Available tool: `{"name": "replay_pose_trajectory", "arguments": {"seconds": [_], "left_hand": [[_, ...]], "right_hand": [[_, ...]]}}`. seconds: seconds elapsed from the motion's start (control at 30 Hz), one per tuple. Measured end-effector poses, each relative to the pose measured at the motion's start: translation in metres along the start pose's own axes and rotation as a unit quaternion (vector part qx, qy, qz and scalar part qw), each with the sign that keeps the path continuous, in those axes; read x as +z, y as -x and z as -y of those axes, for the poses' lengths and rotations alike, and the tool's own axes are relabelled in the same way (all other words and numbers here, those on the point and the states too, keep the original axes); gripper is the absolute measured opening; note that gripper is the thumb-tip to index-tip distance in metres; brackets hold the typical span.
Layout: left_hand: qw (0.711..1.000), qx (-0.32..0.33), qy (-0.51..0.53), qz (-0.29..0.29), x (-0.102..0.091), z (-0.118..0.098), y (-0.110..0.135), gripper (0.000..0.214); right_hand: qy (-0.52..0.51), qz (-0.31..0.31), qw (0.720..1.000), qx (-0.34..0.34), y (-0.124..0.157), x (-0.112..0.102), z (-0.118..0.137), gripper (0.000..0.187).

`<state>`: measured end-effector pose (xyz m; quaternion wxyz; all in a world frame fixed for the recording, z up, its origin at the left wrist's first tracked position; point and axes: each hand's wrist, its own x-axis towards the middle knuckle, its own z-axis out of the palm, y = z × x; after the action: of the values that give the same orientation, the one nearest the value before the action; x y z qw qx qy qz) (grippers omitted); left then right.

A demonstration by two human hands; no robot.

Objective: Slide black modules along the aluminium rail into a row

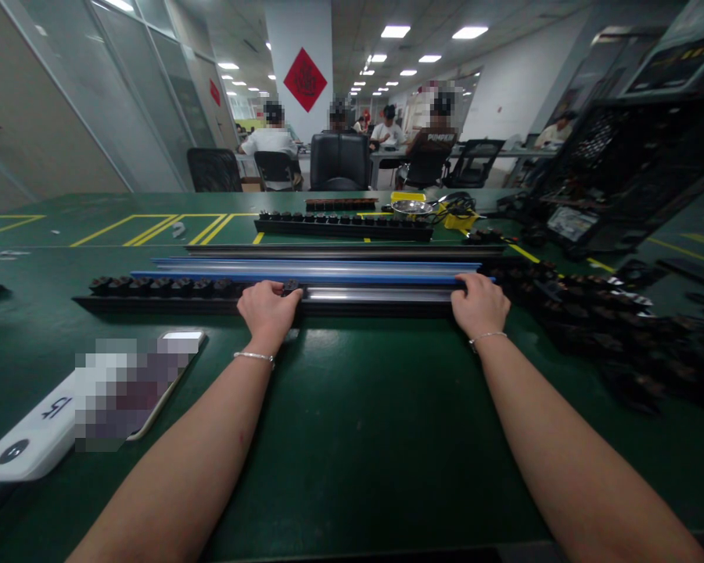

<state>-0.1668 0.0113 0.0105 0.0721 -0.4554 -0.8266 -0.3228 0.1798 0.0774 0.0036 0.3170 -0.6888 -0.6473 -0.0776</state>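
Observation:
A long black rail (375,306) with a shiny inner channel lies across the green table in front of me. Small black parts (164,286) sit in a row along its left stretch. My left hand (268,311) is closed at the end of this row, its thumb and fingers around one small black part (292,288) on the rail. Toward the rail's right end, my right hand (482,303) grips the rail with bent fingers, the fingertips partly hidden. Just behind lie blue-edged strips (322,271), close to my right fingertips.
A heap of black parts (610,313) covers the table's right side. Farther back are a filled black rail (343,227), a metal bowl (412,207) and a dark open-framed machine (610,172). A phone (173,375) and white device (35,430) lie left. People sit beyond.

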Motion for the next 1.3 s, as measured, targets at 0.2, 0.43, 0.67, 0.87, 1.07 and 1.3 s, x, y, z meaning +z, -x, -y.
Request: {"name": "replay_pose_trajectory", "arguments": {"seconds": [0.2,0.43,0.67,0.87,1.07,1.3], "left_hand": [[1.0,0.004,-0.008,0.002,0.0008,0.0006,0.0,0.034],[1.0,0.016,0.009,0.003,-0.0003,-0.0016,0.0012,0.033],[1.0,0.02,0.01,-0.004,0.0005,-0.001,0.0013,0.033],[1.0,0.015,0.018,0.003,-0.0007,-0.002,0.0015,0.032],[0.999,0.031,0.024,0.005,0.0008,-0.001,0.0007,0.031],[0.998,0.053,0.036,-0.001,0.0041,-0.0015,0.0011,0.03]], "right_hand": [[-0.007,-0.013,1.0,-0.003,-0.0008,0.003,-0.0023,0.04],[-0.002,-0.008,1.0,-0.002,-0.0002,0.0024,-0.0019,0.04],[0.003,-0.004,1.0,-0.002,-0.0002,0.0012,-0.001,0.04],[0.005,-0.002,1.0,-0.001,0.0001,0.0005,-0.0005,0.039],[0.006,-0.014,1.0,-0.001,0.0003,0.0019,-0.0004,0.039],[0.012,-0.018,1.0,-0.006,-0.0002,0.0034,-0.0018,0.04]]}}
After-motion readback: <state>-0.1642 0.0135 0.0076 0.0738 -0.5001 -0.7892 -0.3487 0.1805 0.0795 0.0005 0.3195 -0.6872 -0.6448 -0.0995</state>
